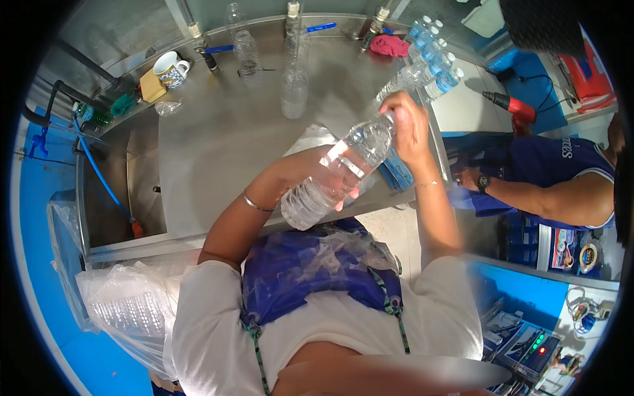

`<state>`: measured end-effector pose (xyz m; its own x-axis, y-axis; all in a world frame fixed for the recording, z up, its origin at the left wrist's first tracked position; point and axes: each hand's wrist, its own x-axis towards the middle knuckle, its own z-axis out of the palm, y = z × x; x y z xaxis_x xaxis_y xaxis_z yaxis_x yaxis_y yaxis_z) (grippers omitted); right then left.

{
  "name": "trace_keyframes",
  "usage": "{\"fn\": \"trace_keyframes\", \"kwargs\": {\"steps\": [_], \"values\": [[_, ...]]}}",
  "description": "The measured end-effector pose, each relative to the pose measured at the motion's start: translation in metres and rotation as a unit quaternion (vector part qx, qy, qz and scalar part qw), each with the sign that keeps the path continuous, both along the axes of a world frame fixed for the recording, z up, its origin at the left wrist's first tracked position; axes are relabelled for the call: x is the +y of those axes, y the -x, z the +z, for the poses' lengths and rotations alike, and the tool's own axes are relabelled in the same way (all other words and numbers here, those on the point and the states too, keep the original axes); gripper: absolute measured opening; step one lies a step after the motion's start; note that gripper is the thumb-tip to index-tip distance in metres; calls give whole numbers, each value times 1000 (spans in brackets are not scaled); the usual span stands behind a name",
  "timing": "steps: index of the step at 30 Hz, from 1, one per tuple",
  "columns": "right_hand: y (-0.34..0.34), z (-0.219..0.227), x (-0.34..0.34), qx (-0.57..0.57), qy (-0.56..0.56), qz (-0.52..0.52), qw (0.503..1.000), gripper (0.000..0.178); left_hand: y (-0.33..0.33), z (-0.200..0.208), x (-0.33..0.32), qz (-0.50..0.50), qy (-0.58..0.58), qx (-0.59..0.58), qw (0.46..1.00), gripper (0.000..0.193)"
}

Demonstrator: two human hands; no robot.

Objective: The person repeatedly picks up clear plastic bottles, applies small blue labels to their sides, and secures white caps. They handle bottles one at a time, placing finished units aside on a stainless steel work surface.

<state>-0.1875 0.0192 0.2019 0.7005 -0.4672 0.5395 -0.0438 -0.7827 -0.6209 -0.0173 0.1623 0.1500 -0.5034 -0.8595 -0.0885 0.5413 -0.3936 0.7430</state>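
A clear plastic bottle (pixel 337 168) without a label is held tilted over the counter's near edge, its neck up to the right. My left hand (pixel 338 179) is closed round its body from behind, partly hidden and seen through the plastic. At the neck, my right hand (pixel 408 125) has its fingers closed round the top; whether a cap is under them is hidden. Past the bottle, a flat blue packet (pixel 396 173) lies by the counter edge, beneath my right forearm. Clear unlabelled bottles (pixel 294 82) stand farther back on the metal counter (pixel 211 158).
Several blue-labelled bottles (pixel 444 82) cluster at the right rear, near a pink cloth (pixel 389 45). Left are a sink (pixel 142 178), a blue hose (pixel 99 165), a mug (pixel 170 69) and a sponge (pixel 152 86). A person (pixel 555 178) and a red heat gun (pixel 515 105) are at right.
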Motion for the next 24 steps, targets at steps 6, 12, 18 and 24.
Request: {"fn": "trace_keyframes", "kwargs": {"steps": [6,12,18,24], "values": [[17,10,-15,56,7,16,998,30,2,8,-23,44,104,-283,952,69],[52,7,-28,-46,53,99,993,40,33,11,-37,-174,50,71,981,70],[67,-30,-68,214,-124,-97,964,30,59,4,-76,93,246,-660,704,77],[112,-35,-109,241,-29,-228,943,37,111,-47,-149,235,277,-597,715,84]]}}
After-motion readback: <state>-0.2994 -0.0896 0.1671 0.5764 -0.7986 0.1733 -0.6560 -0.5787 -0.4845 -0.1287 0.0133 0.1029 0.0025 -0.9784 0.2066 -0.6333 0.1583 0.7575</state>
